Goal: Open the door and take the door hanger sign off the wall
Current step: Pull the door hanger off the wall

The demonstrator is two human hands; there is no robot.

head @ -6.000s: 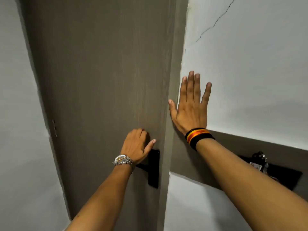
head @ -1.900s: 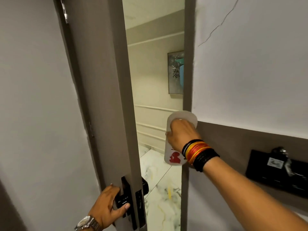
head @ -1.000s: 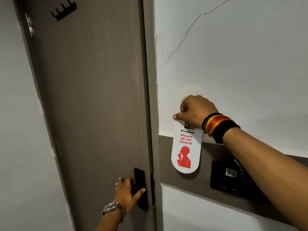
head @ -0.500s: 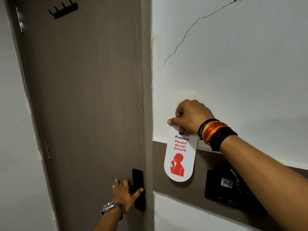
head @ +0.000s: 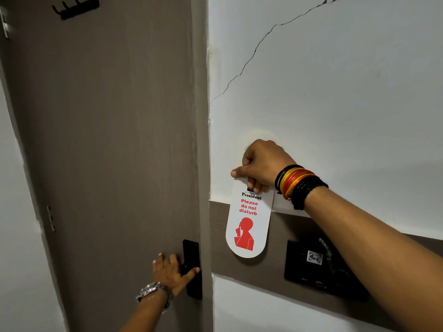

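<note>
The grey-brown door (head: 107, 140) fills the left half of the view and sits flush in its frame. My left hand (head: 171, 271) rests flat against the black handle plate (head: 191, 267), fingers spread, thumb across the plate. My right hand (head: 260, 164) is shut on the top of the white door hanger sign (head: 248, 226), which reads "Please do not disturb" above a red figure. The sign hangs down over the white wall (head: 335, 104) and its brown band. My fist hides the sign's upper end.
A black key-card holder (head: 316, 267) with a tag and keys is fixed on the brown band to the right of the sign. A black coat hook rack (head: 75, 7) is mounted at the door's top. A long crack (head: 251, 58) runs up the wall.
The door, open with the hallway showing 1.9 s ago, now stands shut. My right hand has brought the sign inside and holds it against the wall. In the last half second hardly anything has moved.
</note>
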